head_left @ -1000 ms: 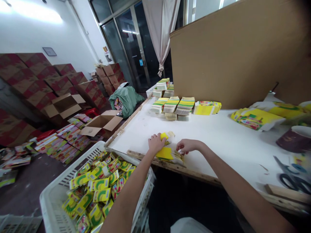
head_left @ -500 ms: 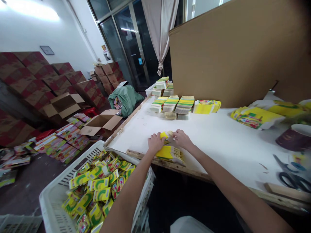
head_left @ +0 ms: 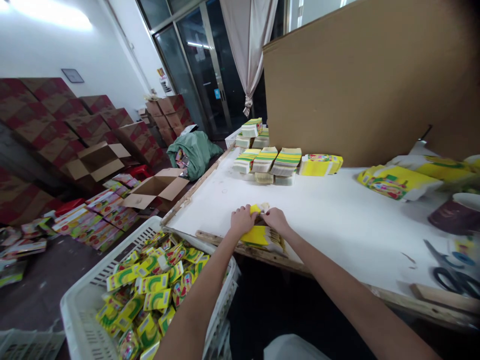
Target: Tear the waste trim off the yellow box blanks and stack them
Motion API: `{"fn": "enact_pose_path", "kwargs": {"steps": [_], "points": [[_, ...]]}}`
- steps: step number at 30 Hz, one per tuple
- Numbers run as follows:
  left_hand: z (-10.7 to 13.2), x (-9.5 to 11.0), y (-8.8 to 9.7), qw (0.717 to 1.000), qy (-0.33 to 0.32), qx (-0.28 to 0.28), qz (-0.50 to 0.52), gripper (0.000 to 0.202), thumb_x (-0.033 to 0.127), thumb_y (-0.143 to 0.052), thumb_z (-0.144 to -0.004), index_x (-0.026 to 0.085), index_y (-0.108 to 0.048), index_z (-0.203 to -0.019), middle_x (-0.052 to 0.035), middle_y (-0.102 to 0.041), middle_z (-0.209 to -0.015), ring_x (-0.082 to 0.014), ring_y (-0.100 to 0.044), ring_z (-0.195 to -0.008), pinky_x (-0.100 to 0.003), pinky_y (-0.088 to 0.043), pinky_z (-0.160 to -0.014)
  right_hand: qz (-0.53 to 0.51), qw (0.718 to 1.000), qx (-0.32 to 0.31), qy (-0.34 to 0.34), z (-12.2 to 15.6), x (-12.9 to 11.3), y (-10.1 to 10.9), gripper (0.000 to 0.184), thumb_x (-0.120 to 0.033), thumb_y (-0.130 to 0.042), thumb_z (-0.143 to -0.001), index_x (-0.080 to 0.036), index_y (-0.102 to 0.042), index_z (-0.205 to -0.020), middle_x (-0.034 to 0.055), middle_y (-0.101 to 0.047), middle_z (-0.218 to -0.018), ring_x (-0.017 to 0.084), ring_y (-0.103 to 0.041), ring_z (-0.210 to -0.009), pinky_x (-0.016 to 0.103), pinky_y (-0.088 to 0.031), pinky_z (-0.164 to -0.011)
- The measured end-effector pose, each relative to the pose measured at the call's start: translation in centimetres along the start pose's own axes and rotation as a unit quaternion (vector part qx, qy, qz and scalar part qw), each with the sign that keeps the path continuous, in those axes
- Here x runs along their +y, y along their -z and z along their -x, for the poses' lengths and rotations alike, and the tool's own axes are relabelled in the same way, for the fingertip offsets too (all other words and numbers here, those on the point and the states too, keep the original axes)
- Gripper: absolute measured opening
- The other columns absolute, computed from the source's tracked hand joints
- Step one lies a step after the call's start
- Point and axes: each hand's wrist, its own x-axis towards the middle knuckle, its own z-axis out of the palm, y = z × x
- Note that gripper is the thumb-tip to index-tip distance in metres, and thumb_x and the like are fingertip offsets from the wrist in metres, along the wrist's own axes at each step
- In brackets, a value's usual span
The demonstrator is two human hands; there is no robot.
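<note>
Both my hands meet over a small yellow carton [head_left: 255,208] near the front edge of the white table [head_left: 337,220]. My left hand [head_left: 242,220] grips its left side with curled fingers. My right hand [head_left: 275,219] pinches its right end, fingers closed. Just in front of them lies a stack of flat yellow carton blanks [head_left: 262,237] on the table edge. What the fingertips do to the carton is hidden by the hands.
A white crate [head_left: 86,320] of folded yellow cartons stands at my lower left. Stacks of blanks [head_left: 267,160] and yellow packs [head_left: 397,181] line the table's back by a cardboard sheet [head_left: 367,75]. Scissors [head_left: 452,277] lie at the right. Cardboard boxes [head_left: 67,125] cover the floor.
My right hand left the stack of blanks, moved up and left, and now closes on the small carton beside my left hand. My left hand has stayed on the carton.
</note>
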Motion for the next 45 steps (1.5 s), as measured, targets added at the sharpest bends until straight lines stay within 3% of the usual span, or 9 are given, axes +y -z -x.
{"fn": "enact_pose_path", "kwargs": {"steps": [6, 11, 14, 22, 24, 28, 33, 38, 45], "points": [[-0.1, 0.0, 0.1, 1.000, 0.007, -0.011, 0.009, 0.042, 0.049, -0.019, -0.086, 0.020, -0.040, -0.107, -0.0096, -0.054, -0.106, -0.0236, -0.051, -0.097, -0.035, -0.038, -0.076, -0.041, 0.998, -0.053, 0.022, 0.7, -1.5, -0.1, 0.023, -0.031, -0.048, -0.084, -0.013, -0.056, -0.096, 0.0033, -0.060, -0.093, 0.014, -0.058, -0.078, 0.032, -0.049, -0.069], [-0.1, 0.2, 0.2, 0.999, 0.032, -0.006, 0.013, 0.049, 0.056, -0.019, -0.083, 0.020, -0.042, -0.107, -0.0096, -0.055, -0.105, -0.0242, -0.051, -0.097, -0.035, -0.039, -0.077, -0.029, 0.999, -0.008, 0.014, 0.4, 1.0, 1.2, 0.023, -0.032, -0.047, -0.084, -0.015, -0.055, -0.099, 0.0053, -0.058, -0.100, 0.016, -0.056, -0.088, 0.037, -0.046, -0.078], [-0.4, 0.3, 0.0, 0.998, 0.053, -0.009, 0.016, 0.050, 0.056, -0.018, -0.083, 0.019, -0.045, -0.104, -0.0101, -0.056, -0.105, -0.0247, -0.052, -0.097, -0.036, -0.039, -0.078, -0.035, 0.998, 0.001, 0.047, 0.5, 2.4, 2.0, 0.025, -0.032, -0.046, -0.085, -0.015, -0.053, -0.102, 0.0057, -0.057, -0.103, 0.017, -0.055, -0.092, 0.039, -0.044, -0.080], [-0.6, 0.5, -0.2, 0.997, 0.067, -0.017, 0.017, 0.051, 0.057, -0.020, -0.082, 0.019, -0.046, -0.104, -0.0108, -0.056, -0.103, -0.0254, -0.053, -0.096, -0.038, -0.039, -0.077, -0.068, 0.967, -0.179, 0.168, 1.3, 5.5, 5.3, 0.019, -0.018, -0.065, -0.059, -0.018, -0.069, -0.078, -0.0020, -0.067, -0.063, 0.011, -0.059, -0.057, 0.021, -0.045, -0.058], [-0.4, 0.6, 0.0, 0.998, 0.064, -0.015, 0.015, 0.050, 0.056, -0.020, -0.082, 0.019, -0.046, -0.104, -0.0105, -0.056, -0.104, -0.0253, -0.052, -0.096, -0.038, -0.039, -0.078, -0.068, 0.969, -0.161, 0.173, 1.0, 5.5, 5.4, 0.024, -0.018, -0.059, -0.065, -0.019, -0.068, -0.087, -0.0013, -0.067, -0.065, 0.011, -0.060, -0.058, 0.021, -0.045, -0.058], [-0.2, 0.7, 0.3, 0.998, 0.063, -0.016, 0.008, 0.050, 0.056, -0.020, -0.082, 0.020, -0.046, -0.104, -0.0106, -0.055, -0.105, -0.0248, -0.052, -0.097, -0.037, -0.038, -0.078, -0.048, 0.986, -0.030, 0.154, 0.0, 4.4, 4.1, 0.041, -0.010, -0.042, -0.075, -0.021, -0.056, -0.112, 0.0033, -0.064, -0.094, 0.014, -0.058, -0.082, 0.023, -0.042, -0.073], [-0.2, 0.7, 0.3, 0.998, 0.062, -0.019, 0.005, 0.050, 0.055, -0.017, -0.083, 0.020, -0.045, -0.106, -0.0115, -0.055, -0.106, -0.0254, -0.051, -0.098, -0.038, -0.038, -0.078, 0.005, 0.990, 0.064, 0.123, -0.2, 3.7, 2.4, 0.036, -0.011, -0.043, -0.077, -0.025, -0.058, -0.105, 0.0058, -0.057, -0.097, 0.019, -0.051, -0.092, 0.026, -0.039, -0.075], [-0.1, 0.8, 0.3, 0.998, 0.065, -0.021, 0.004, 0.050, 0.055, -0.017, -0.084, 0.019, -0.045, -0.107, -0.0117, -0.055, -0.106, -0.0257, -0.051, -0.099, -0.038, -0.037, -0.079, 0.045, 0.984, 0.100, 0.138, -0.1, 3.3, 2.3, 0.025, -0.012, -0.044, -0.078, -0.022, -0.061, -0.092, 0.0077, -0.051, -0.098, 0.021, -0.043, -0.099, 0.025, -0.037, -0.076], [-0.2, 0.7, 0.2, 0.998, 0.064, -0.013, 0.007, 0.049, 0.054, -0.019, -0.083, 0.019, -0.046, -0.104, -0.0110, -0.055, -0.104, -0.0252, -0.052, -0.096, -0.037, -0.038, -0.078, 0.055, 0.983, 0.082, 0.152, -0.6, 2.3, 2.1, 0.017, -0.016, -0.049, -0.077, -0.016, -0.056, -0.093, 0.0051, -0.055, -0.093, 0.016, -0.049, -0.090, 0.027, -0.037, -0.079]]}}
